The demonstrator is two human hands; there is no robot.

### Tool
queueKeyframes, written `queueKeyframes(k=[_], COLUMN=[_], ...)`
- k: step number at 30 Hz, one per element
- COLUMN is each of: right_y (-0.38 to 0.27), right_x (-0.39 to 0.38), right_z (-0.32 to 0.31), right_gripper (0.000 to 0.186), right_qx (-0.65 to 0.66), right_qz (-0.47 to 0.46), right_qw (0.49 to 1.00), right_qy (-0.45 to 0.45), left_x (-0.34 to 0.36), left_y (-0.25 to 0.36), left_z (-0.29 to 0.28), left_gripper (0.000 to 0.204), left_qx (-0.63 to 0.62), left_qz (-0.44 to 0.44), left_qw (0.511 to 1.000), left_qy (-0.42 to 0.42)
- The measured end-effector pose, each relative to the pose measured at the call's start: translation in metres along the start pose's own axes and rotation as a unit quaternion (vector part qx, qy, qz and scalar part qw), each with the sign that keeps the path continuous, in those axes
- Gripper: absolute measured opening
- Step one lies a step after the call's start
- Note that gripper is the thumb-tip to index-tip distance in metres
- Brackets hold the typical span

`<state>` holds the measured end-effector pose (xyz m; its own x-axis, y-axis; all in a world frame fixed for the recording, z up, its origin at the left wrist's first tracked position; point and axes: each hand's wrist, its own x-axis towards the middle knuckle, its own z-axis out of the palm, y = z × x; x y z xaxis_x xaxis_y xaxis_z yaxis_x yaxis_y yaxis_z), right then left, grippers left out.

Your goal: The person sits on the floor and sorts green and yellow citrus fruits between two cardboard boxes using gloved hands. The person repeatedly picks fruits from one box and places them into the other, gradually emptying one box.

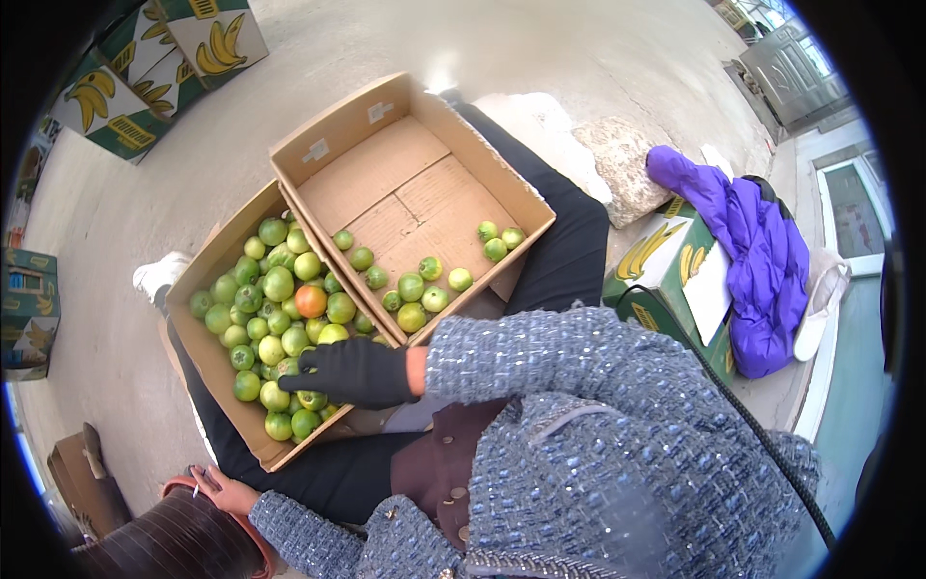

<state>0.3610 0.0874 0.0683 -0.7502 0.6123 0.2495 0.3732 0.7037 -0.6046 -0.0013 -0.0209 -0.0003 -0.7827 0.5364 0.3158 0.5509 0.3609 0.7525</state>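
My right hand (352, 374), in a black glove, reaches into a cardboard box of green tomatoes (278, 283). Its fingers are stretched out and apart, touching the tomatoes near the box's right side; their undersides are hidden. One orange-red tomato (311, 301) stands out in the pile. A second cardboard box (386, 164) overlaps the first box's edge and holds several green tomatoes (411, 287) near its front and right sides. My bare left hand (230, 493) rests at the rim of a dark brown bin (174, 536), with a thin white cigarette (198, 482) between its fingers.
Banana cartons (111, 106) are stacked at the far left, with more cartons (29, 309) at the left edge. To the right, a purple jacket (762, 261) lies over another banana carton (656, 261), beside a rough stone (617, 159). A black cord (743, 405) runs past my right arm.
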Motion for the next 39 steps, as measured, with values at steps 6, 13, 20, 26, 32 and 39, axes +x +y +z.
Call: queueKeyframes(k=[6, 13, 20, 26, 32, 39], right_y=[-0.007, 0.006, 0.122, 0.113, 0.12, 0.125], right_x=[0.018, -0.018, -0.074, -0.062, -0.062, -0.058], right_z=[0.042, -0.036, -0.1, -0.076, -0.065, -0.067], right_gripper=[0.031, 0.035, 0.043, 0.057, 0.052, 0.052], right_qx=[0.141, 0.118, -0.109, -0.069, -0.071, -0.052], right_qz=[0.031, 0.038, 0.282, 0.283, 0.325, 0.277], right_qw=[0.982, 0.992, 0.943, 0.923, 0.906, 0.914], right_qy=[-0.125, 0.034, -0.141, -0.253, -0.263, -0.292], left_x=[0.007, 0.008, 0.004, 0.0, -0.002, -0.007], left_y=[-0.008, -0.009, -0.003, 0.009, 0.015, 0.017], left_z=[-0.001, -0.004, -0.005, -0.002, 0.001, 0.002], left_gripper=[0.037, 0.035, 0.035, 0.034, 0.037, 0.039], left_qx=[0.024, 0.057, 0.055, 0.037, 0.025, -0.035], left_qz=[0.007, 0.006, -0.002, -0.003, -0.015, -0.018], left_qw=[0.999, 0.998, 0.998, 0.999, 1.0, 0.999], left_qy=[-0.021, -0.016, -0.007, -0.008, -0.011, 0.006])
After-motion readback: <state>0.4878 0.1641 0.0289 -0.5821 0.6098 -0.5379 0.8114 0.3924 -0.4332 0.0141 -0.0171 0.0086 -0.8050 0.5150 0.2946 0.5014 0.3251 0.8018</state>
